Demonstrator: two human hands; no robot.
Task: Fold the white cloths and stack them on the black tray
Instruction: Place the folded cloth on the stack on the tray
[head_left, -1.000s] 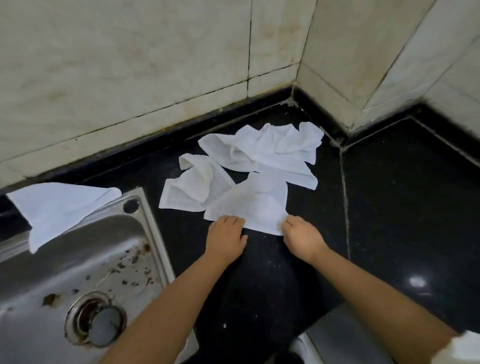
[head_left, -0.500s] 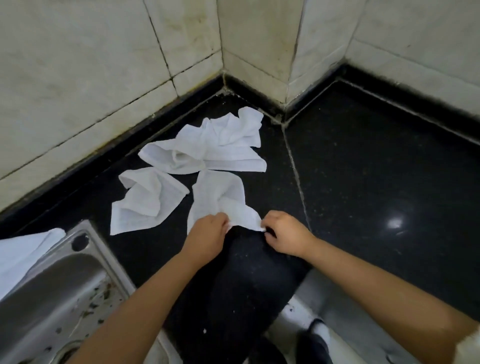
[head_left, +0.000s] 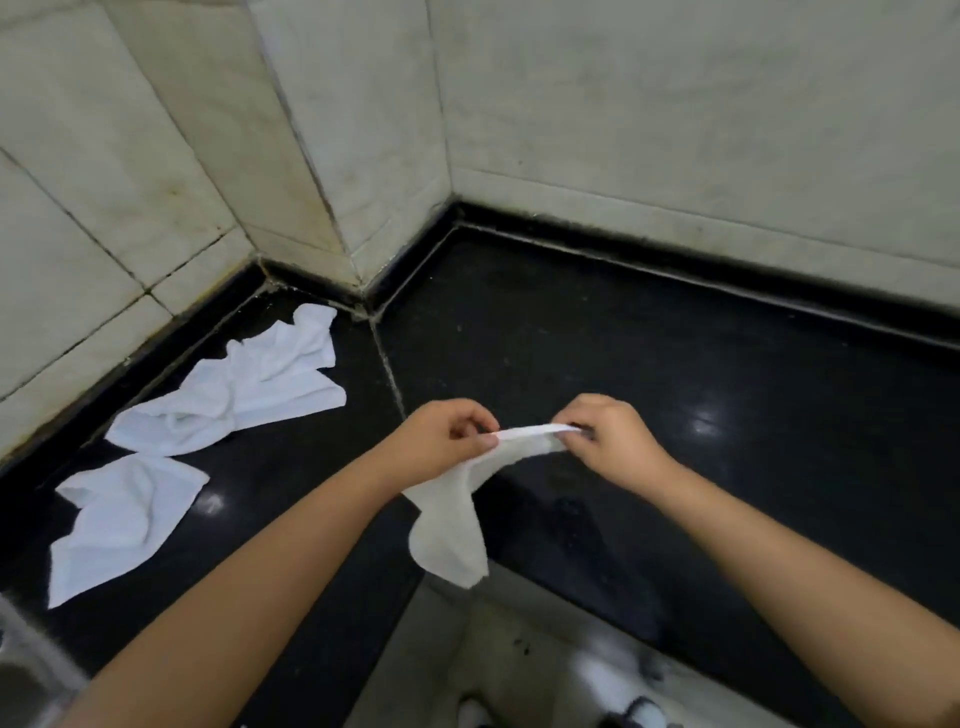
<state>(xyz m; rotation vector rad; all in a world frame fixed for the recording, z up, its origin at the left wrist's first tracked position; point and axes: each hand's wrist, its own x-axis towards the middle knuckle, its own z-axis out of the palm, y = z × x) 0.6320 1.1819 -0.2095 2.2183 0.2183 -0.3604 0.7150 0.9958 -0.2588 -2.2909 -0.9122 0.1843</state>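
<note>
light: soft, even, from overhead | glare: pale reflections on the black counter (head_left: 675, 364) right of my grip and down to its left | shadows: faint, beneath my forearms | blur: slight motion smear on the cloth (head_left: 457, 519) I hold and along the bottom edge | distortion: wide-angle bending of wall lines toward the corners

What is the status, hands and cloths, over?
Left hand and right hand each pinch the held cloth, lifted, hanging. Two crumpled cloths on counter. Tray not in view.
</note>
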